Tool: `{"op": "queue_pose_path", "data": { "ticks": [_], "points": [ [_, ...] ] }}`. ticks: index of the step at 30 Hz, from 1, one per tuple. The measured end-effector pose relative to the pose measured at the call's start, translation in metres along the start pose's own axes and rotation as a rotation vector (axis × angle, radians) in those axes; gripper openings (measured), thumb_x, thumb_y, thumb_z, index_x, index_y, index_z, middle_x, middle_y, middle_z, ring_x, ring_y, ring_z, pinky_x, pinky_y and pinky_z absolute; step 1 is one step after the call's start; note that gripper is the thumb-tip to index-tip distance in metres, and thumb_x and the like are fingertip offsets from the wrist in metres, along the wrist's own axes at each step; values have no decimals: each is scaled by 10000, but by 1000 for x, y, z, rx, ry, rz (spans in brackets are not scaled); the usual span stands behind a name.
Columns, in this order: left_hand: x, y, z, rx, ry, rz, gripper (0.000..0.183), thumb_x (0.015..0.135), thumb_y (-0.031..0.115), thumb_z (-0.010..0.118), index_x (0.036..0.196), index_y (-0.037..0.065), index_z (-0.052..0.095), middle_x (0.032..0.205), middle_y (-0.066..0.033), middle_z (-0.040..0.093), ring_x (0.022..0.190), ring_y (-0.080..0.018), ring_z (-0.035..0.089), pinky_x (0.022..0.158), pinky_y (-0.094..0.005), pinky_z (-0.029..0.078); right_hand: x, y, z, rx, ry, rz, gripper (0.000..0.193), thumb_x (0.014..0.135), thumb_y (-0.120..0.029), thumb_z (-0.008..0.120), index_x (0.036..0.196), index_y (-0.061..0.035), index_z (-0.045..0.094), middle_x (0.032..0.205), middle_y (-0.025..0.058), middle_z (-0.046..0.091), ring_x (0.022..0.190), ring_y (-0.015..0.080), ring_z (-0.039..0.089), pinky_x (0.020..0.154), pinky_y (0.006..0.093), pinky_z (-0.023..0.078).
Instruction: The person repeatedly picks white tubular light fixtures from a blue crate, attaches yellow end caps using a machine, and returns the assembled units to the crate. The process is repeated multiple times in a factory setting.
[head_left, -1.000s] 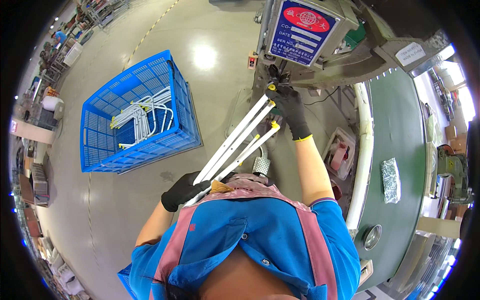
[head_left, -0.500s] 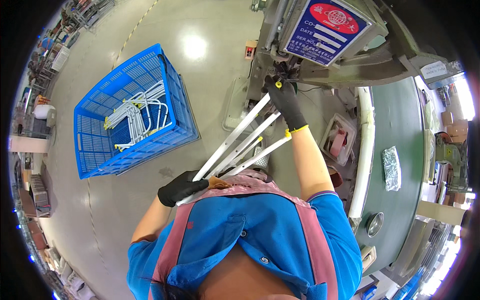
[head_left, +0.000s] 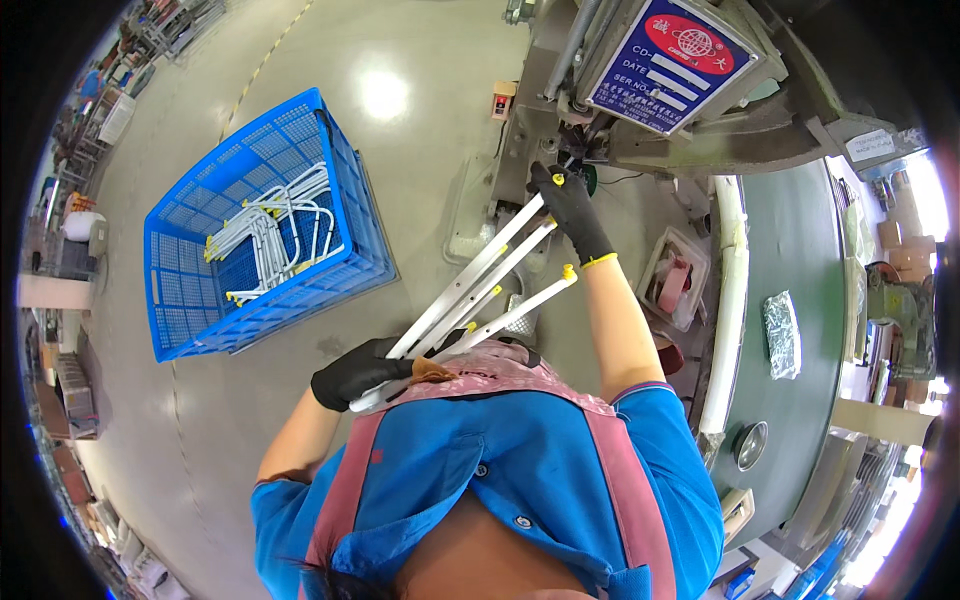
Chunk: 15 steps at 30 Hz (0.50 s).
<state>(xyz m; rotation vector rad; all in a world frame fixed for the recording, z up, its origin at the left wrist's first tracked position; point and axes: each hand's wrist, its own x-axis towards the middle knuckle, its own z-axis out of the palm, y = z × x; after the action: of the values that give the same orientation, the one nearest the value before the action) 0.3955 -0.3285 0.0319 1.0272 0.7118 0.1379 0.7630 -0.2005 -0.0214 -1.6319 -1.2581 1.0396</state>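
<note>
A white tubular metal frame (head_left: 462, 290) with yellow end pieces slants across in front of my body. My left hand (head_left: 360, 374), in a black glove, is wrapped round its lower end near my waist. At the upper end, beside the machine's working head (head_left: 588, 143), my right hand (head_left: 572, 208) grips a tube, also gloved in black. One yellow piece (head_left: 558, 180) shows at the right fingers. Another tube end with a yellow cap (head_left: 569, 272) sticks out free below the right wrist. Part of the right fingertips is hidden against the machine.
To the left, a blue plastic crate (head_left: 372, 235) on the floor holds several similar white frames (head_left: 270, 235). A green-topped bench (head_left: 790, 230) at right bears a plastic bag (head_left: 782, 335) and a round metal dish (head_left: 750, 446). A tray (head_left: 678, 278) with red items stands beyond my right forearm.
The frame's upper end and my right hand have moved slightly down, a little away from the machine head. The tubes have shifted relative to each other. My left hand keeps its hold.
</note>
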Motion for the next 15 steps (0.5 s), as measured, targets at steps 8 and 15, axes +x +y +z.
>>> {"op": "queue_pose_path", "data": {
  "ticks": [8, 15],
  "points": [
    [6, -11, 19, 95, 200, -82, 434, 886, 220, 619, 1227, -27, 513, 909, -82, 643, 750, -102, 607, 656, -255, 514, -37, 21, -29, 12, -39, -27, 440, 862, -338, 621, 1142, 1, 591, 873, 71, 651, 784, 143, 610, 727, 290, 494],
    [7, -16, 54, 10, 285, -129, 442, 886, 242, 618, 1234, -11, 513, 966, -102, 663, 755, -117, 622, 659, -255, 517, -40, 25, -22, 330, -11, -157, 286, 887, -212, 636, 1084, -7, 602, 831, 0, 602, 735, 65, 518, 664, 219, 445]
  ]
}}
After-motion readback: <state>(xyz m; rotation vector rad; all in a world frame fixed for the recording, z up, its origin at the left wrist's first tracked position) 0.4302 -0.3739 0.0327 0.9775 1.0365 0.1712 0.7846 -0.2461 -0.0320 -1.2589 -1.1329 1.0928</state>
